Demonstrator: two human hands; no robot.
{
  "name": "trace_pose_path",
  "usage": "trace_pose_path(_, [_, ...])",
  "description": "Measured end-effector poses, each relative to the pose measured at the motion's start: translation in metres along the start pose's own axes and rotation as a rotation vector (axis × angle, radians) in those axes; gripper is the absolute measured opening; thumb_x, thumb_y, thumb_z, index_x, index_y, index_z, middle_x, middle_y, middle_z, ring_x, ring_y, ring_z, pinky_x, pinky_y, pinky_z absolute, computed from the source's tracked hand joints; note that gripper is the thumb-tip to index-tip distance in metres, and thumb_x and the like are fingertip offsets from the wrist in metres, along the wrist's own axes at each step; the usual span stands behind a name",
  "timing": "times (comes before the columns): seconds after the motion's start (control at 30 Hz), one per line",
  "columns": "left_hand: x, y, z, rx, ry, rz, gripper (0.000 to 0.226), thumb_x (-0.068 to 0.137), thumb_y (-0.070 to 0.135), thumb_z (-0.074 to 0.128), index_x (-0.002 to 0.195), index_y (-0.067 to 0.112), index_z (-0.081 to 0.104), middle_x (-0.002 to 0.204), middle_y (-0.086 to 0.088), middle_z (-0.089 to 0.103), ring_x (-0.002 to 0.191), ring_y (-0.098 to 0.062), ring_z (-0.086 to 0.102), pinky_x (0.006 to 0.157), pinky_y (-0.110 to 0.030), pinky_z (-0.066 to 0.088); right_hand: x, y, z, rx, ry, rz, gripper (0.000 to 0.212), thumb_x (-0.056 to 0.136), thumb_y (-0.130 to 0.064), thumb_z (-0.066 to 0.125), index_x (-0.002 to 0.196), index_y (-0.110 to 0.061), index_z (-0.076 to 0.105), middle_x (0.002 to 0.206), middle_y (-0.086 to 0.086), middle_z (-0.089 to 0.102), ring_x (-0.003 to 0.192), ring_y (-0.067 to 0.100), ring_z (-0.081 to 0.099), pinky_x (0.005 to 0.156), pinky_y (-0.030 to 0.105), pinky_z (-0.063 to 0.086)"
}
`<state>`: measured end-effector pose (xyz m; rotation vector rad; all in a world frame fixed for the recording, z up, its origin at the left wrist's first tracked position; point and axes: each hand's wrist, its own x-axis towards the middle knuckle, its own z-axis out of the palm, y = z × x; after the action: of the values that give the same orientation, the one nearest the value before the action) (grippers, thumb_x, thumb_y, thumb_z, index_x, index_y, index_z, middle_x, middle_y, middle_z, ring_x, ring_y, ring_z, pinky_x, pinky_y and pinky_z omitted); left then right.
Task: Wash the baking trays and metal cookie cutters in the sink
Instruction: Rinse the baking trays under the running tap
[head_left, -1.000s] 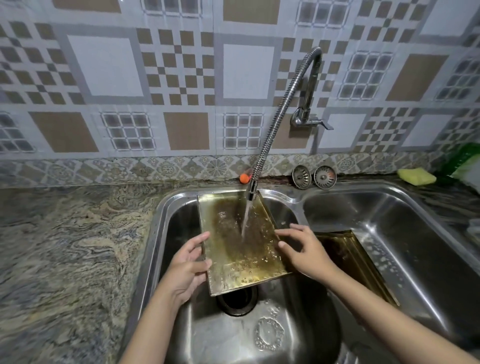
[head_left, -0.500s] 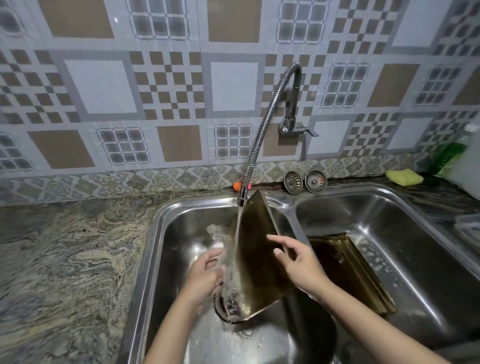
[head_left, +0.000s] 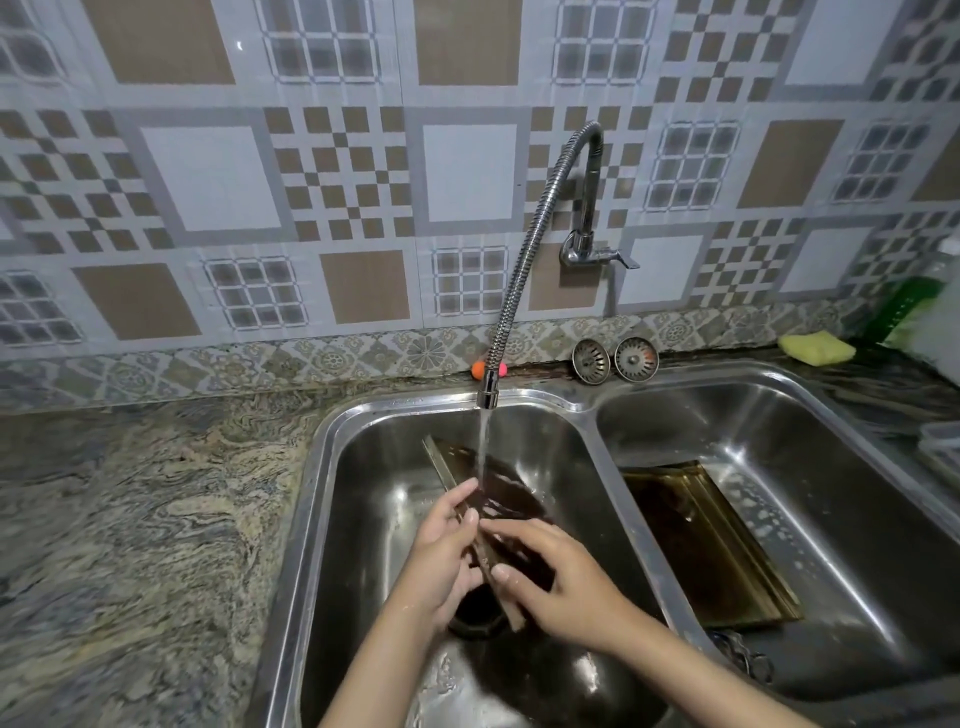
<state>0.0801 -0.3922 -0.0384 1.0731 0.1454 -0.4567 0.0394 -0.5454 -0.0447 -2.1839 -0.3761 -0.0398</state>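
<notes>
Left hand: the left hand (head_left: 441, 551) holds the near left edge of the dark, stained rectangular metal baking tray (head_left: 511, 499), fingers lying along its rim with the thumb on the other side.
Right hand: the right hand (head_left: 563, 582) grips the same tray from the right, fingers curled over its near end, just beside the left hand.
Tray in hand: tilted steeply on edge inside the left basin of the double stainless-steel sink (head_left: 322, 519), above the dark drain opening (head_left: 475, 618).
Water: a stream runs from the flexible chrome coil faucet (head_left: 524, 260) onto the tray's upper part.
Second tray: a brownish metal baking tray (head_left: 706, 545) leans in the right basin, soap suds beside it.
Counter: marbled stone countertop (head_left: 130, 519) on the left.
Back ledge: two round metal sink strainers (head_left: 615, 358) and a yellow sponge (head_left: 815, 347).
</notes>
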Motion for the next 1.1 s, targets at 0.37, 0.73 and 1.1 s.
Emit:
trace_pose_path(0.37, [-0.007,-0.023,-0.011,-0.167,0.111,0.039,0.047,0.088,-0.022,0.034,0.112,0.013,0.055,0.123,-0.019,0.058,0.109,-0.033,0.058,0.089,-0.052,0.049,0.031,0.020,-0.034,-0.539,0.071,0.363,0.064,0.098,-0.049,0.037,0.153,-0.029,0.011,0.162,0.000,-0.002,0.149,0.018,-0.002,0.116,0.054,-0.002])
trace_pose_path(0.73, [0.008,0.016,-0.011,0.016,0.140,0.365,0.047,0.090,-0.016,0.041,0.112,0.020,0.060,0.127,-0.019,0.058,0.125,-0.033,0.050,0.111,-0.054,0.032,0.011,0.029,0.025,-0.248,0.023,0.059,0.060,0.098,-0.052,0.022,0.152,-0.035,0.003,0.158,-0.018,-0.011,0.145,-0.001,-0.012,0.120,0.042,0.000])
trace_pose_path(1.1, [0.013,0.013,-0.019,-0.116,0.173,0.201,0.046,0.089,-0.016,0.037,0.113,0.015,0.060,0.127,-0.025,0.057,0.111,-0.032,0.057,0.103,-0.049,0.039,0.048,0.016,-0.007,-0.463,-0.098,0.047,0.057,0.101,-0.044,0.027,0.153,-0.032,0.005,0.155,-0.019,-0.013,0.144,0.002,-0.016,0.117,0.048,-0.010])
